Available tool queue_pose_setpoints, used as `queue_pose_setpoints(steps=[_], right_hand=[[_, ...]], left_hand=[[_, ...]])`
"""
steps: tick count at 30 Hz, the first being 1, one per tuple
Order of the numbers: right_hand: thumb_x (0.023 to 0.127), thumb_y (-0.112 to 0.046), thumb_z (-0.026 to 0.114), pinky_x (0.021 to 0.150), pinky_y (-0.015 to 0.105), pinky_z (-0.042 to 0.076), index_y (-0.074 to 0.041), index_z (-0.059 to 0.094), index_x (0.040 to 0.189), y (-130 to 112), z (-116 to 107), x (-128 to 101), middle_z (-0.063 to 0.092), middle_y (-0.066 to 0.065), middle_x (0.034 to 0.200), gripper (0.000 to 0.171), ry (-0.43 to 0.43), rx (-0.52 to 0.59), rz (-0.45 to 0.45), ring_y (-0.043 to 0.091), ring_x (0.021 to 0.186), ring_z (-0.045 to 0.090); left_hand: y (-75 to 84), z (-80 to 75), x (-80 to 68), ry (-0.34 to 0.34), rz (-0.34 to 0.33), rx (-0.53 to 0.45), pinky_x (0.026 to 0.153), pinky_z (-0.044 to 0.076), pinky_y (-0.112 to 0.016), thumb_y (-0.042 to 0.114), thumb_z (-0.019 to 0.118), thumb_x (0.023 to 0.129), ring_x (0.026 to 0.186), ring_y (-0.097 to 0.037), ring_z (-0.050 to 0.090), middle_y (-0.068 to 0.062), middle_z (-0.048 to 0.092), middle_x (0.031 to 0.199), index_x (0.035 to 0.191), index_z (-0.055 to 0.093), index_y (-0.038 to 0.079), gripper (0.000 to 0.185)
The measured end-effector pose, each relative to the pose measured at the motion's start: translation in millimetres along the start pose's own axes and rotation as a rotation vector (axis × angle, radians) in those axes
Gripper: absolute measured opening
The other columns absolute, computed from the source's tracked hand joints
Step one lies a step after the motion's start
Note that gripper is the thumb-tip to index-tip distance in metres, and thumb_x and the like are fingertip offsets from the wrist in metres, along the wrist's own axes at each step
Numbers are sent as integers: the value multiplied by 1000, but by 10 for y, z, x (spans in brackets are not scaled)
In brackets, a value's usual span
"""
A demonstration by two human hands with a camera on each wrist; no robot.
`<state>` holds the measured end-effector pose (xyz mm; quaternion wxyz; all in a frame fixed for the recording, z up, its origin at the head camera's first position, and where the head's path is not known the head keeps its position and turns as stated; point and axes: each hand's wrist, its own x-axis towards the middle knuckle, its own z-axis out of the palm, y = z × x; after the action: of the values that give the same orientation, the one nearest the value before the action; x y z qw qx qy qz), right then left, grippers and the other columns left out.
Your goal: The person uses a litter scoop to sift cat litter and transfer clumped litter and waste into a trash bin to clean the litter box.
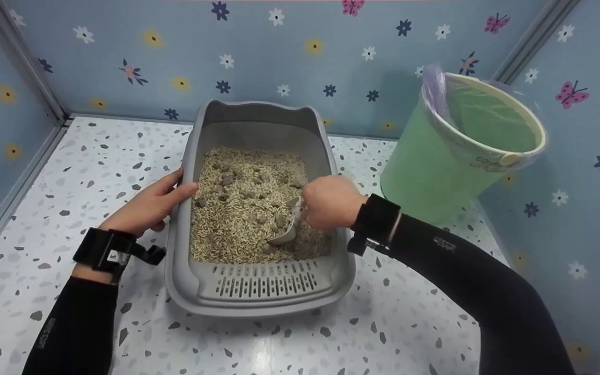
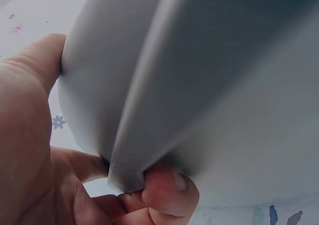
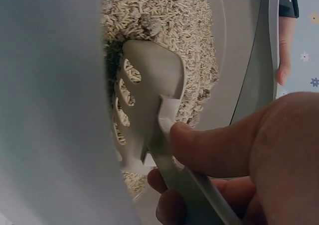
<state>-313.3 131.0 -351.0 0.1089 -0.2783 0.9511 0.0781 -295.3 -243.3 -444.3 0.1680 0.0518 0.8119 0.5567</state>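
Right hand (image 1: 331,202) grips scoop (image 1: 287,229) sunk in litter (image 1: 242,208).

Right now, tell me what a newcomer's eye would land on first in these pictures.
The grey litter box in the middle of the speckled floor draws the eye, filled with beige litter and dark clumps. The right hand grips a slotted scoop dug into the litter, while the left hand holds the box's left rim. To the right, a green bin with a clear liner leans against the flowered wall.
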Motion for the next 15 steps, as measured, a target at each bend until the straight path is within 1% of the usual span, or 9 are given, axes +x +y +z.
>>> queue_pose_setpoints(steps=[3, 7, 12, 15], right_hand=[[96, -20, 74, 63, 44, 59, -20, 53, 71, -35, -21, 25, 63, 2, 80, 33, -8, -13, 6, 24, 72, 63], [94, -17, 71, 62, 46, 60, -21, 49, 70, -76, -2, 79, 61, 2, 79, 33, -6, -22, -6, 24, 71, 62], [105, -33, 74, 63, 44, 60, -21, 54, 73, -97, 92, 144, 61, 1, 80, 39, -13, 8, -25, 23, 71, 62], [106, -41, 75, 65, 43, 61, -20, 59, 75, -100, 117, 167, 63, 1, 83, 41, -17, 31, -13, 23, 73, 63]], left_hand=[[-6, -7, -8, 0, 6, 0, 53, 42, -25, 66, 52, 113, 77, -17, 50, -21, 56, 135, 181, 6, 35, 88], [-21, -20, -15, 0, 16, -6, 53, 43, -25, 65, 52, 114, 83, -18, 55, -24, 52, 148, 181, 6, 35, 87], [-34, -13, 7, -8, 14, -13, 52, 42, -26, 63, 52, 114, 82, -18, 54, -24, 47, 157, 180, 5, 37, 85], [-28, -3, 18, -6, 14, -20, 53, 44, -26, 63, 52, 114, 80, -17, 53, -24, 50, 152, 180, 5, 38, 85]])
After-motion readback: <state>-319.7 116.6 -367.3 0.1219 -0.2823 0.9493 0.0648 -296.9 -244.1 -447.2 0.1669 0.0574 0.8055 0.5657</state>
